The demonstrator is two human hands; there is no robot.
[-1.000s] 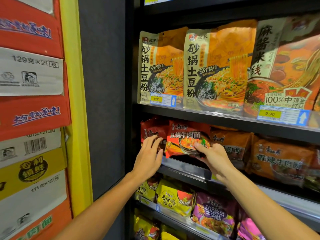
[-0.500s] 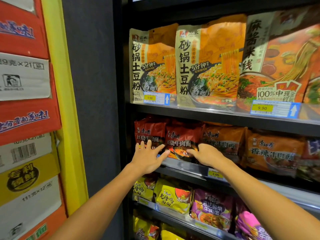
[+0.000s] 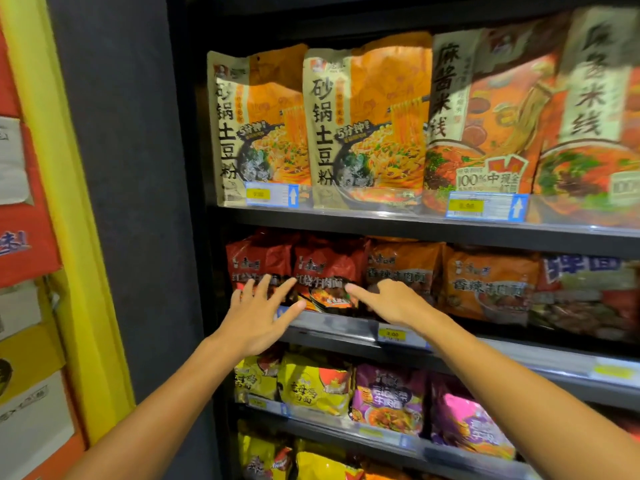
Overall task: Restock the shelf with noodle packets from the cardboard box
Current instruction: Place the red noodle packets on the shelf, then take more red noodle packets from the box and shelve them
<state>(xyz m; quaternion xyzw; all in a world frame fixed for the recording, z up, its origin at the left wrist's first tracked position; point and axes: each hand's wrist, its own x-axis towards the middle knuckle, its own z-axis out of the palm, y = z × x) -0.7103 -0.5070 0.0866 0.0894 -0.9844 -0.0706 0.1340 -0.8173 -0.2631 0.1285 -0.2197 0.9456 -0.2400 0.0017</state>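
A red noodle packet [image 3: 325,275] stands second from left on the middle shelf [image 3: 346,327]; our left hand [image 3: 258,317], fingers spread and holding nothing, touches its edge, our right hand [image 3: 391,303] points a fingertip at its front.

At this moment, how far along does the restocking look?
Done: the second red noodle packet sits upright in the middle shelf row beside the leftmost red packet. In hand: nothing gripped; the left hand and right hand reach toward it with fingers extended. Left: cannot tell, since no cardboard supply box is in view.
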